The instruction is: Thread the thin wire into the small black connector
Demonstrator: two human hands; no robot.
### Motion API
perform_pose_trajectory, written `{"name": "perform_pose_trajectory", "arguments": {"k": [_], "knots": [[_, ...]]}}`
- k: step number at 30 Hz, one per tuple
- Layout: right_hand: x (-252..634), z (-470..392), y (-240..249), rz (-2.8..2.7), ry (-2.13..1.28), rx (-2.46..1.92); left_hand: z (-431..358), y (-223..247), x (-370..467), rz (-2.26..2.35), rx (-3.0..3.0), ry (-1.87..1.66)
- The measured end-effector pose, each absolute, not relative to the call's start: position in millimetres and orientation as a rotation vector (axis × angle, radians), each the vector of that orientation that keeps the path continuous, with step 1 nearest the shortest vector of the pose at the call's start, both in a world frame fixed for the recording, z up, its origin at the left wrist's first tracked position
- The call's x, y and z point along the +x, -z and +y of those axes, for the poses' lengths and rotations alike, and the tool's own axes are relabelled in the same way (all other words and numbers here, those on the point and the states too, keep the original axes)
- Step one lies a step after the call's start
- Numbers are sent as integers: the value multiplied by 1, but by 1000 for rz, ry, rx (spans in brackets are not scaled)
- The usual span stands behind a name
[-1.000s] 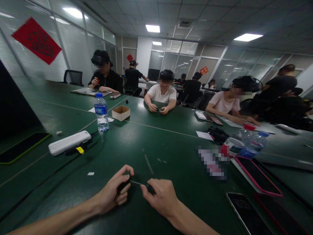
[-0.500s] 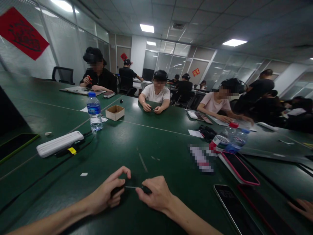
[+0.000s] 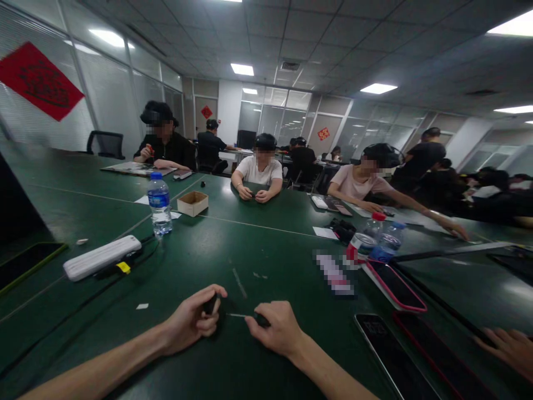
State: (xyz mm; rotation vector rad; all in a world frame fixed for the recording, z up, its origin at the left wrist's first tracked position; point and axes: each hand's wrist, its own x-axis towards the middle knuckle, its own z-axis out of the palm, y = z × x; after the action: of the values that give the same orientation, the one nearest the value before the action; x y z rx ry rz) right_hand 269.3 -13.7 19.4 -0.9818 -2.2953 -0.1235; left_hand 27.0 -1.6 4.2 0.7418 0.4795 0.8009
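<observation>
My right hand (image 3: 280, 329) is closed round the dark handle of a small screwdriver (image 3: 237, 315), whose thin metal shaft points left. Across from it, my left hand (image 3: 192, 318) grips a small black object (image 3: 210, 304) between thumb and fingers; its kind is too hard to make out. A short gap separates the shaft's tip from the left fingers. Both hands are just above the dark green table (image 3: 166, 366), and part of the black object is hidden by my fingers.
On the left lie a white power bank (image 3: 102, 257) with a cable, a water bottle (image 3: 160, 205) and a small open box (image 3: 192, 204). Several phones (image 3: 389, 350) and two bottles (image 3: 387, 242) stand or lie to the right. Another person's hand (image 3: 508, 347) rests at the right edge.
My right hand has drawn the screwdriver slightly right, away from my left hand. The left hand has turned so the black object shows more. A person across the table has stretched out an arm.
</observation>
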Motion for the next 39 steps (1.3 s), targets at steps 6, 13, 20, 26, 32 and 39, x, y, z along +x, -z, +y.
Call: {"name": "perform_pose_trajectory", "arguments": {"k": [6,13,20,26,32,39], "knots": [[282,-10,-22,-2256,112,-1113,17,-9,39,706,1345,-938],[285,1,-20,-2264,15,-1189,22,-18,34,889,1773,-883],[283,1,-19,-2302,-47,-1205,23,-9,33,936,1793,-885],[282,1,-18,-2318,35,-1220,21,-7,36,928,1686,-761],[281,2,-19,-2333,98,-1274,21,-8,36,980,1726,-762],[278,0,-22,-2408,58,-1335,21,-6,36,1075,1847,-756]]}}
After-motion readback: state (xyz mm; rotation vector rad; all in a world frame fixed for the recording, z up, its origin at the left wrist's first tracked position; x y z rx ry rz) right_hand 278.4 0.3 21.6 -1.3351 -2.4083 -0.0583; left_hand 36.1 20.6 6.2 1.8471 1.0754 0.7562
